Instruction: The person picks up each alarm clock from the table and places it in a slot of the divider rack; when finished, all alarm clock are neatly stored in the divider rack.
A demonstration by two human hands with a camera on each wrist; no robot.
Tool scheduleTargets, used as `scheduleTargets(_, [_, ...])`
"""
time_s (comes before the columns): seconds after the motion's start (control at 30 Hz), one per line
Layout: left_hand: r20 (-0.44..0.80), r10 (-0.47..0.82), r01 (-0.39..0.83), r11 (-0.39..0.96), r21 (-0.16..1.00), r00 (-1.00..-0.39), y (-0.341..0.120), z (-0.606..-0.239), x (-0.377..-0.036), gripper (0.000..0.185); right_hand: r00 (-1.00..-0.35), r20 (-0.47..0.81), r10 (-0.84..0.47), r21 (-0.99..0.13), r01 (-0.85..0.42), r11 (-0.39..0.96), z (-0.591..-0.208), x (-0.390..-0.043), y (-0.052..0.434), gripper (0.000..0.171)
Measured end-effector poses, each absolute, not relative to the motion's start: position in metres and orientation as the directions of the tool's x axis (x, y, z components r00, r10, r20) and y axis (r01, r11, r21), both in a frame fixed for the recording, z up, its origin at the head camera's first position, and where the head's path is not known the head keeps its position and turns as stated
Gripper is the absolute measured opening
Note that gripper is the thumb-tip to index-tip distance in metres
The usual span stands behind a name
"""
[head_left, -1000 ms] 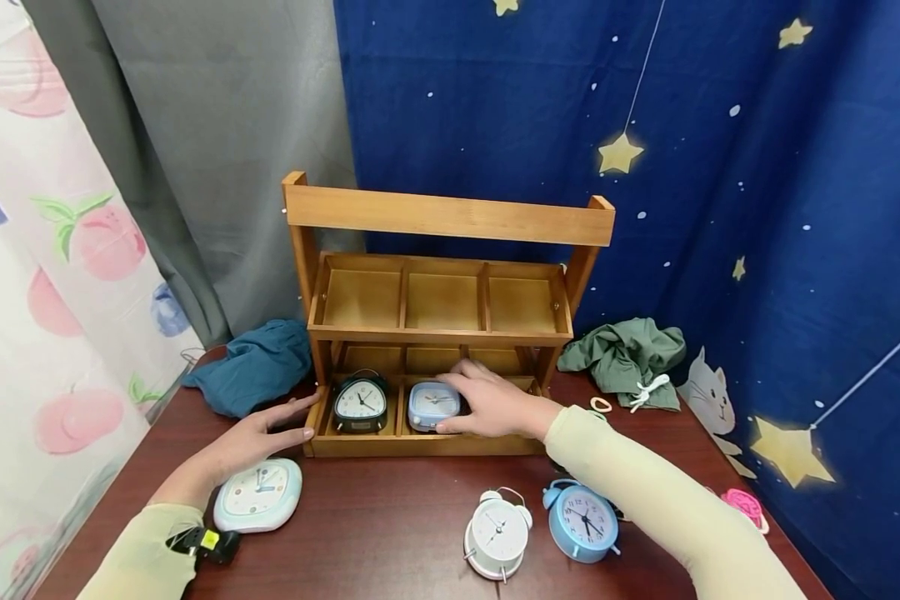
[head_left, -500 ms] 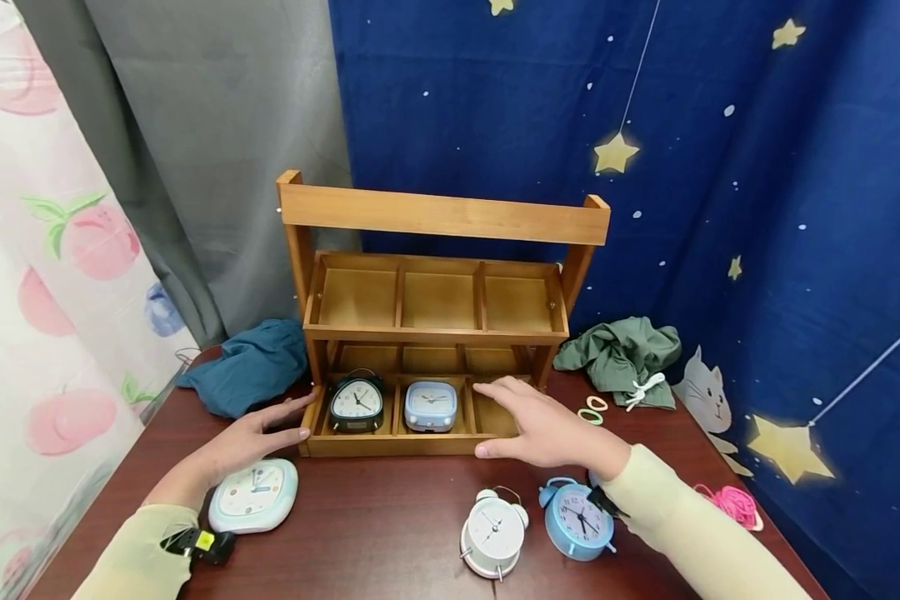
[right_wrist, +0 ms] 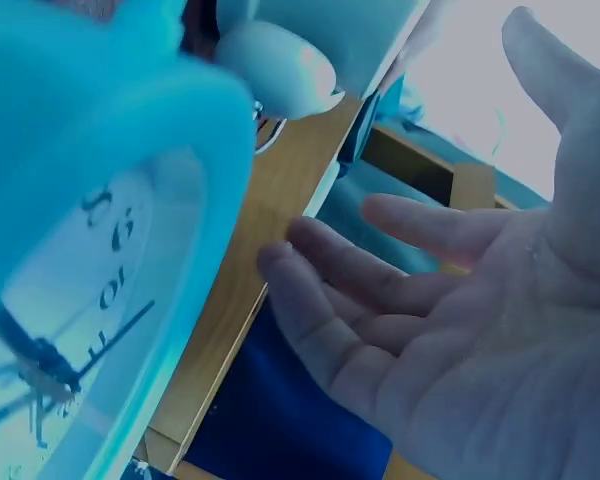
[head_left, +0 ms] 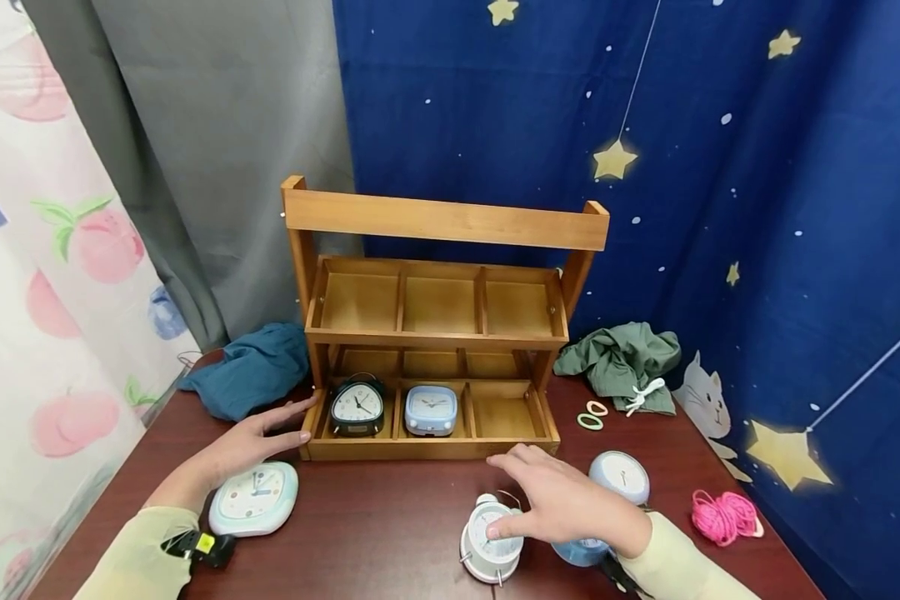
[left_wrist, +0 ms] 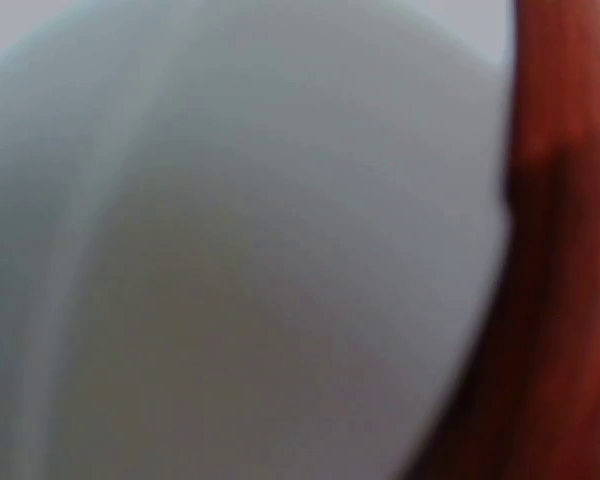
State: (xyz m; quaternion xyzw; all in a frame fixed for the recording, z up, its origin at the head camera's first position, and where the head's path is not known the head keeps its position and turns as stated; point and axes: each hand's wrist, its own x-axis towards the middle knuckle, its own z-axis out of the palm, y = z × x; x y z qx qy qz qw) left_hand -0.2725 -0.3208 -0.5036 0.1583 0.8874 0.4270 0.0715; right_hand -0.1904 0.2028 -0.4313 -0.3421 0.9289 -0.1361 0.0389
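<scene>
White alarm clock [head_left: 492,542] on counter [head_left: 382,517], under right hand [head_left: 562,504].
Right grip released, fingers spread over clock; left hand [head_left: 243,446] flat, released, against wooden rack [head_left: 435,333] beside square clock [head_left: 257,497].

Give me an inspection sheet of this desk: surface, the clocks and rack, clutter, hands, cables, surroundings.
Surface: dark red-brown table, partly covered.
Job's things: wooden rack with a black clock in the lower left compartment, a pale blue square clock in the middle, right one bare; white twin-bell clock, blue twin-bell clock, round white clock, mint square clock on the table.
Clutter: teal cloth, green cloth, two hair ties, pink yarn.
Hands: left hand flat beside the rack; right hand open over the white twin-bell clock.
Cables: nothing seen.
Surroundings: grey curtain, starry blue backdrop.
</scene>
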Motion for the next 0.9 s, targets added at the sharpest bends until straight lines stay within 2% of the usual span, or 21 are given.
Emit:
scheduleTargets(0.33, [-0.005,0.342,0.211,0.590,0.779,-0.940,-0.321,-0.502,-0.272,0.074,-0.740,-0.037,-0.671,-0.233,-0.647,0.726,-0.441,-0.173,0.196,0.096])
scheduleTargets(0.53, [0.006,0.343,0.223,0.598,0.770,-0.939,-0.322,-0.502,-0.272,0.075,-0.758,-0.064,-0.649,-0.296,-0.607,0.738,-0.440,-0.175,0.195,0.089])
scheduleTargets(0.9, [0.006,0.342,0.224,0.601,0.767,-0.940,-0.321,-0.501,-0.272,0.075,-0.734,-0.072,-0.676,-0.354,-0.615,0.705,-0.442,-0.193,0.198,0.077])
